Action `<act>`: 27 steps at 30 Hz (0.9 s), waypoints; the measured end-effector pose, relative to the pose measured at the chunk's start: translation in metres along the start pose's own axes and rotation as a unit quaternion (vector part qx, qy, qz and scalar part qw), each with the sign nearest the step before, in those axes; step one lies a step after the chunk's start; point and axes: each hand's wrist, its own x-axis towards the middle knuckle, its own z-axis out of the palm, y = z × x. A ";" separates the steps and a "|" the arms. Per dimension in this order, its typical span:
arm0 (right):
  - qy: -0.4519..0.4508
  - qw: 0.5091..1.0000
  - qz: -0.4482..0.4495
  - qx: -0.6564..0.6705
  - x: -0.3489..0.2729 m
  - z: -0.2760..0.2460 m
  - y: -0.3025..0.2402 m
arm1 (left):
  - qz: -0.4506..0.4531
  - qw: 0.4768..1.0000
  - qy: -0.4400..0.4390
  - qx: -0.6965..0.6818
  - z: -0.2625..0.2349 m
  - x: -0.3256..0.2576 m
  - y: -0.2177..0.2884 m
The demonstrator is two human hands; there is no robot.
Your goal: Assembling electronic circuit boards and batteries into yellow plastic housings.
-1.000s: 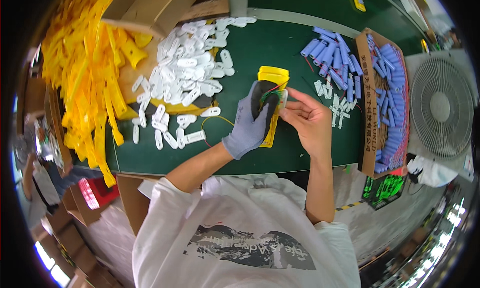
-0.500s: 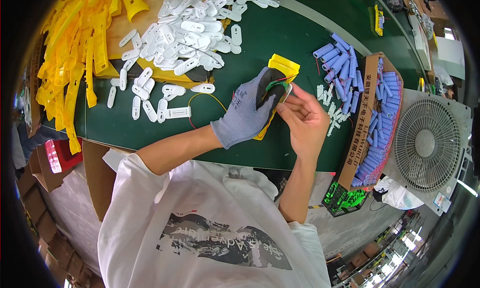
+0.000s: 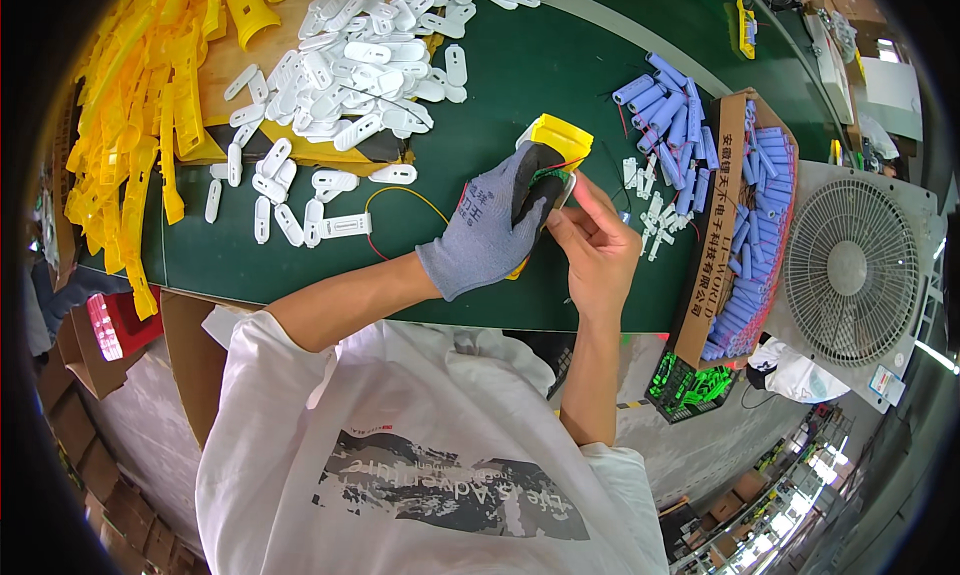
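My left hand (image 3: 485,220), in a grey-blue glove with dark fingertips, is closed around a yellow plastic housing (image 3: 562,135) above the green table. Between its thumb and fingers shows a small green circuit board (image 3: 550,174) with a red wire. My bare right hand (image 3: 603,250) meets it from the right, thumb and index finger pinched at the edge of a thin pale piece beside the board. The fingers hide most of that piece. A yellow wire (image 3: 410,189) and a red one loop from near the glove to a white rectangular part (image 3: 346,225) on the table.
White oval covers (image 3: 365,50) lie heaped at the far left-centre, beside piled yellow housings (image 3: 150,125). To the right are loose blue cylindrical cells (image 3: 672,110), small white connectors (image 3: 655,215) and a cardboard box (image 3: 715,235) of cells. A fan (image 3: 848,265) stands beyond it.
My right fingers have closed in tighter on the edge of the pale piece. The left hand keeps its grip on the yellow housing; the whole view has shifted slightly.
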 end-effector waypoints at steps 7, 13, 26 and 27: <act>0.004 1.000 -0.008 -0.007 0.000 0.010 -0.004 | -0.003 1.000 -0.013 -0.009 -0.006 0.001 0.002; -0.035 0.993 -0.094 -0.064 0.004 0.009 -0.003 | 0.007 1.000 0.005 -0.030 -0.004 -0.003 0.004; 0.000 0.998 -0.056 -0.008 -0.004 0.007 0.004 | 0.018 1.000 -0.010 0.009 0.002 0.002 0.002; 0.003 0.998 -0.058 0.004 -0.007 0.008 0.005 | 0.012 1.000 -0.012 0.007 0.002 0.002 0.003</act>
